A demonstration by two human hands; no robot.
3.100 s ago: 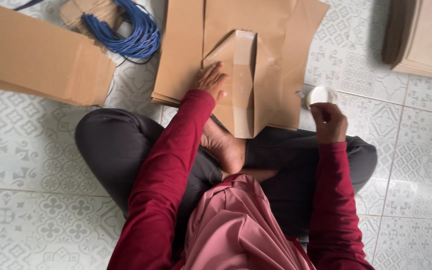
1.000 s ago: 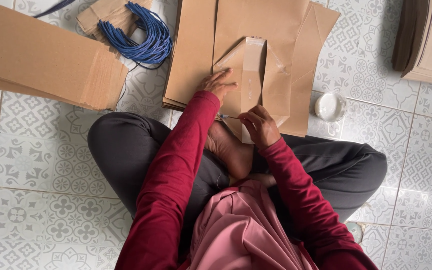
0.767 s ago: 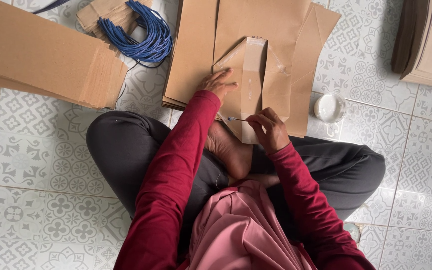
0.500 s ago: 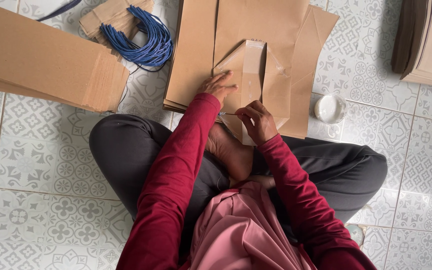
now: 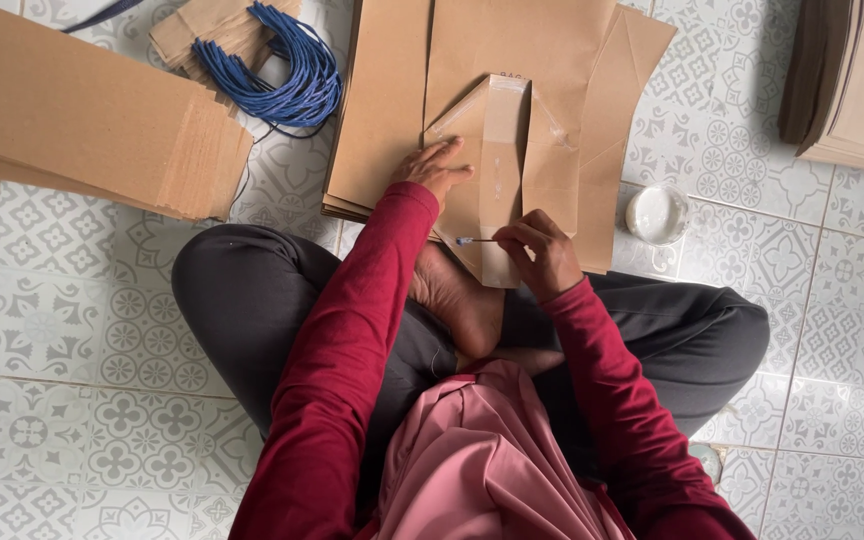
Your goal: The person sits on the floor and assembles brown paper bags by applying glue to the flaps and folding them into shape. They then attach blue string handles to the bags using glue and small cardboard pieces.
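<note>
Right hand (image 5: 544, 252) moved off white glue pot (image 5: 657, 213) to folded brown paper bag (image 5: 497, 170) | left hand (image 5: 434, 170) flat, open, pressing bag's left flap | right pinches thin brush (image 5: 477, 241), tip leftward at bag's near end | bag long axis runs away from body.

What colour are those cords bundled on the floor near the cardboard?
Blue. The bundle of cords shows clearly in the head view, at upper left.
</note>
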